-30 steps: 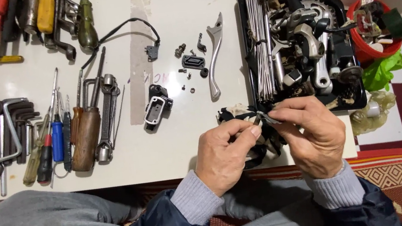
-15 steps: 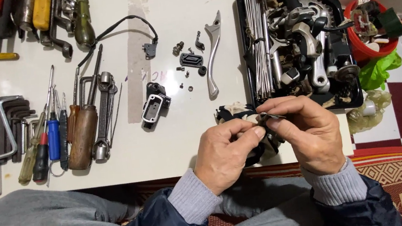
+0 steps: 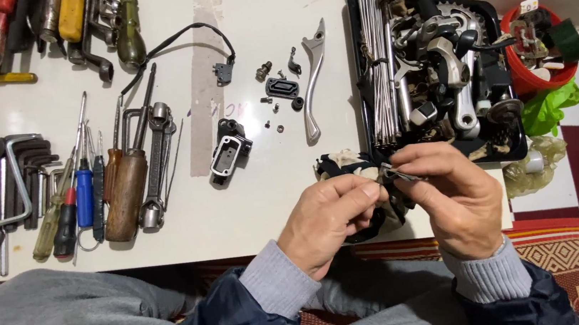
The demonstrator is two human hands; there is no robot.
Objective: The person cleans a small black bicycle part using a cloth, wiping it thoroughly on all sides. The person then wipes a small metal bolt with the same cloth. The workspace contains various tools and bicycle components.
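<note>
Over the near edge of the white table [image 3: 265, 201], my left hand [image 3: 328, 219] and my right hand [image 3: 454, 195] meet fingertip to fingertip. Between them is a small metal part [image 3: 394, 173], thin and silvery, pinched by my right thumb and forefinger while my left fingers press against it. A black and white rag [image 3: 343, 164] lies bunched under and behind both hands, partly hidden. What exactly the part is cannot be made out.
A black tray [image 3: 355, 5] of spokes, a sprocket and metal parts stands behind my right hand. A silver lever [image 3: 311, 81], a black housing [image 3: 227, 151] and small screws lie mid-table. Screwdrivers, wrenches and hex keys [image 3: 18, 176] fill the left. A red tub [image 3: 535, 76] sits right.
My hands have stayed together on the small part, with only slight finger shifts. The view has drifted a little.
</note>
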